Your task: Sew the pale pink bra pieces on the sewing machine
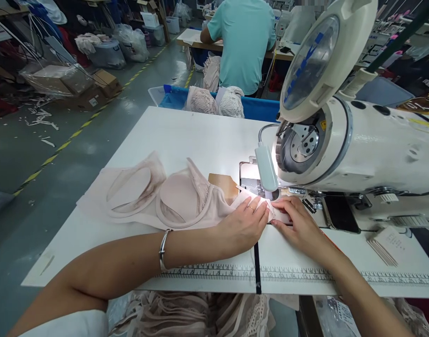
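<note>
A pale pink bra (181,199) lies spread across the white sewing table, its two cups left of the machine and one end of its band under the sewing head. My left hand (244,222) rests flat on the band, fingers stretched towards the needle area. At the band's end, my right hand (293,222) pinches the fabric between thumb and fingers. Both hands are close together just in front of the sewing machine (383,145). The needle is hidden behind a small pale lamp (266,166) and the fingers.
A magnifier lamp (311,61) leans over the machine. A black phone (341,213) and a stack of cards (388,245) sit at right. A printed ruler (214,271) runs along the front edge. Beyond the table stand a blue-lined bin (262,108) and a seated person (244,47).
</note>
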{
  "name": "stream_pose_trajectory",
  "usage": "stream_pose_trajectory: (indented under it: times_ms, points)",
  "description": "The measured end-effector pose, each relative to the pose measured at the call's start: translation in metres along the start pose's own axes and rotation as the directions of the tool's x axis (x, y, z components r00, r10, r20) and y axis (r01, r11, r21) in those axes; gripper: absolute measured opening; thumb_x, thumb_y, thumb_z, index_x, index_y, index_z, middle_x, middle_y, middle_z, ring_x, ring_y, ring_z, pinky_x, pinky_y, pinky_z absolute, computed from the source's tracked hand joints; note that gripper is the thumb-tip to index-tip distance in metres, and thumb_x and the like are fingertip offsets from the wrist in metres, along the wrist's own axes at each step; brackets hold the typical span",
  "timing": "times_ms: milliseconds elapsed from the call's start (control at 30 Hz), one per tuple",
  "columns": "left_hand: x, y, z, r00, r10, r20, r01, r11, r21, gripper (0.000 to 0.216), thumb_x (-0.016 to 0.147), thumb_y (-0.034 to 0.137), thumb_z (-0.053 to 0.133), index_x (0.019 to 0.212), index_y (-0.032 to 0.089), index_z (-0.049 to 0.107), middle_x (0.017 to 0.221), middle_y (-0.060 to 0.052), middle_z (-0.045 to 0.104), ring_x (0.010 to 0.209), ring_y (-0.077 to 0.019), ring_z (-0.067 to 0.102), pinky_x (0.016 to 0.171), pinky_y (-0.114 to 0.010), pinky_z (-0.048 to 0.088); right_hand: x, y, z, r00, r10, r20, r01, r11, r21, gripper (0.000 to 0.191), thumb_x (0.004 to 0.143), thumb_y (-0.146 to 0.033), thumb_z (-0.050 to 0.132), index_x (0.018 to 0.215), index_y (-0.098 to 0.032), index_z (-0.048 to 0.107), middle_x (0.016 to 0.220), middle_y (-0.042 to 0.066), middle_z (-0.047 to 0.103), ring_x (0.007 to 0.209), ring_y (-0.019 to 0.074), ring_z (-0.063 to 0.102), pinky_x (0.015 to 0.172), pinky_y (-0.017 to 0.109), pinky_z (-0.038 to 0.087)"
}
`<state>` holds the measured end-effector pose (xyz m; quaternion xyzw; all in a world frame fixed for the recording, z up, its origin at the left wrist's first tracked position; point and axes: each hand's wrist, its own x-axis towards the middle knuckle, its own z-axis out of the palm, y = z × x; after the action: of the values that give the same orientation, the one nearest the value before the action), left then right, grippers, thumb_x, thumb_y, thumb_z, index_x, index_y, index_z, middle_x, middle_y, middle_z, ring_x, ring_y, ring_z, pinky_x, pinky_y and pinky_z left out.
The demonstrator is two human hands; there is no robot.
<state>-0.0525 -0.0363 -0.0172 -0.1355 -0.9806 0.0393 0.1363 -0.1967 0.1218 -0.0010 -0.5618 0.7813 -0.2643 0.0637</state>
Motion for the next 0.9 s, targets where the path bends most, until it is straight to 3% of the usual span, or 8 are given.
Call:
stream_pose_trajectory:
  times_ms: [100,367,467,567,667,767,900]
  points:
    - [0.001,0.002,0.003,1.000,-0.016,-0.001,0.016,1.000,0.002,0.040,0.098,0.011,0.035,0.135,-0.004,0.044,0.140,-0.026,0.050,0.135,-0.0309,0.045,0.113,-0.046,0.031,-0.002,0.004,0.008,0.988,-0.108,-0.108,0.098,0.991,-0.092,0.024,0.092,-0.028,0.053,0.115,-0.024,0.054,0.118,0.011,0.061,0.115,0.0271,0.054,0.097,0.047,0.046]
    - [0.000,0.007,0.005,0.995,-0.070,0.072,0.070,0.997,-0.005,0.044,0.100,0.016,0.031,0.140,-0.002,0.039,0.145,-0.023,0.046,0.139,-0.0305,0.040,0.113,-0.044,0.031,-0.003,0.006,0.016,0.970,-0.189,-0.152,0.164,0.974,-0.159,0.033,0.093,-0.023,0.052,0.127,-0.024,0.053,0.116,0.010,0.064,0.109,0.0256,0.057,0.095,0.046,0.048]
    - [-0.001,0.008,0.006,0.996,-0.075,0.054,0.076,0.997,-0.005,0.051,0.104,0.033,0.032,0.139,-0.003,0.039,0.145,-0.024,0.046,0.139,-0.0317,0.038,0.113,-0.043,0.030,-0.003,0.006,0.018,0.960,-0.231,-0.158,0.199,0.960,-0.195,0.033,0.094,-0.021,0.051,0.127,-0.023,0.056,0.117,0.010,0.063,0.110,0.0248,0.055,0.096,0.043,0.048]
    - [0.000,0.003,0.000,0.993,-0.118,0.028,0.118,0.993,0.006,0.073,0.096,0.059,0.039,0.137,-0.002,0.041,0.140,-0.026,0.049,0.137,-0.0357,0.040,0.109,-0.045,0.031,0.000,0.002,0.021,0.960,-0.229,-0.160,0.180,0.946,-0.270,0.029,0.095,-0.026,0.050,0.122,-0.020,0.060,0.114,0.011,0.064,0.106,0.0250,0.054,0.094,0.042,0.048]
    - [0.002,-0.004,-0.011,0.987,-0.159,0.024,0.158,0.987,0.032,0.077,0.083,0.072,0.047,0.116,0.002,0.058,0.111,-0.020,0.064,0.112,-0.0340,0.057,0.096,-0.044,0.040,0.003,-0.004,0.021,0.959,-0.233,-0.160,0.140,0.884,-0.446,0.025,0.096,-0.030,0.050,0.112,-0.018,0.066,0.099,0.010,0.064,0.095,0.0254,0.054,0.085,0.040,0.049]
    - [0.004,-0.004,-0.020,0.988,-0.153,0.034,0.154,0.988,-0.028,0.052,0.090,0.060,0.050,0.082,0.011,0.062,0.075,-0.007,0.061,0.075,-0.0215,0.058,0.071,-0.035,0.041,0.006,-0.007,0.020,0.949,-0.289,-0.126,0.158,0.782,-0.603,0.027,0.095,-0.014,0.045,0.112,-0.014,0.065,0.093,0.010,0.065,0.092,0.0242,0.054,0.080,0.036,0.046]
    - [0.007,-0.007,-0.028,0.985,-0.162,0.057,0.171,0.957,-0.237,0.035,0.096,0.041,0.053,0.077,0.013,0.062,0.075,-0.006,0.061,0.073,-0.0188,0.056,0.067,-0.032,0.040,0.009,-0.002,0.016,0.937,-0.347,-0.041,0.244,0.734,-0.634,0.039,0.092,-0.004,0.039,0.122,-0.012,0.061,0.106,0.010,0.069,0.099,0.0227,0.057,0.089,0.036,0.043]
